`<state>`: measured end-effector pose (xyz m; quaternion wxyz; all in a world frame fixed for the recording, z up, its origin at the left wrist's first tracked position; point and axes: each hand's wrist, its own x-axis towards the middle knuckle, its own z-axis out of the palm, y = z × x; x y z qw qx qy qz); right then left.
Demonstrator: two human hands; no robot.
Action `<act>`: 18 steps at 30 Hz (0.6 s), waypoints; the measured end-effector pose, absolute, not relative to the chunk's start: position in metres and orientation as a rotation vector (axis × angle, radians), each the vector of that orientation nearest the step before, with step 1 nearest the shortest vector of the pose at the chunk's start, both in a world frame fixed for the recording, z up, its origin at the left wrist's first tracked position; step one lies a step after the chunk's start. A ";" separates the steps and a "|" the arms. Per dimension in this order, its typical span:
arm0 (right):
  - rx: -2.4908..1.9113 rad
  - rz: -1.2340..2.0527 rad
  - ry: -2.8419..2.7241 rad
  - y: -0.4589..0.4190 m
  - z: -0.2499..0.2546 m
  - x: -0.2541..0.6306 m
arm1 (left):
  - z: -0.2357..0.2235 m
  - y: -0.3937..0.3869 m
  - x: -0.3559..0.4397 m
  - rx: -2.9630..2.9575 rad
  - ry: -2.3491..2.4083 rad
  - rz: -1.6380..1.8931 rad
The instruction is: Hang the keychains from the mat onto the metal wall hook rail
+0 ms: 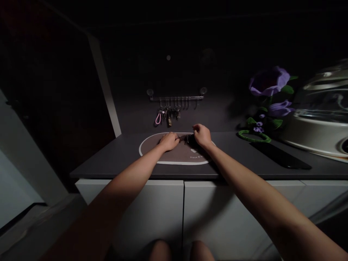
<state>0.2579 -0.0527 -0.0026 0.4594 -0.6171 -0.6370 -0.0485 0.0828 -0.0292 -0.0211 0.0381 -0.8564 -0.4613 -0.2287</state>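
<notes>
My left hand (169, 141) rests low over a brown oval mat (174, 156) with a white rim. Its fingers are curled down at one end of a small dark, thin item (181, 138), too dim to name. To the right, my right hand (202, 135) is raised a little above the mat's far right part, fingers bent in and closed. What it holds, if anything, is hidden. Between the two hands, by the right one, lies a small dark cluster with thin prongs (187, 139); its kind is unclear.
Behind the mat, a clear rail (176, 98) with hooks carries several keys and a pink loop (158, 118). Purple flowers (270, 83), a green ring (254, 136), a flat black slab (280, 155) and a large pale appliance (320, 119) stand right. White cabinets (152, 210) are below.
</notes>
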 end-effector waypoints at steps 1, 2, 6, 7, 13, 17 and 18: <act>-1.524 -0.125 -1.574 -0.053 -0.003 0.258 | -0.021 -0.029 0.082 -2.609 -1.434 -0.699; -1.528 -0.130 -1.581 -0.053 -0.003 0.257 | -0.021 -0.028 0.080 -2.591 -1.460 -0.706; -1.536 -0.144 -1.609 -0.052 -0.004 0.256 | -0.020 -0.025 0.077 -2.542 -1.557 -0.782; -1.534 -0.145 -1.617 -0.052 -0.004 0.255 | -0.020 -0.025 0.076 -2.533 -1.560 -0.804; -1.518 -0.146 -1.656 -0.051 -0.006 0.253 | -0.013 -0.025 0.072 -2.398 -1.541 -0.993; -1.524 -0.140 -1.674 -0.051 -0.006 0.252 | -0.008 -0.024 0.066 -2.335 -1.538 -1.132; -1.523 -0.139 -1.678 -0.050 -0.006 0.252 | -0.007 -0.023 0.064 -2.326 -1.538 -1.163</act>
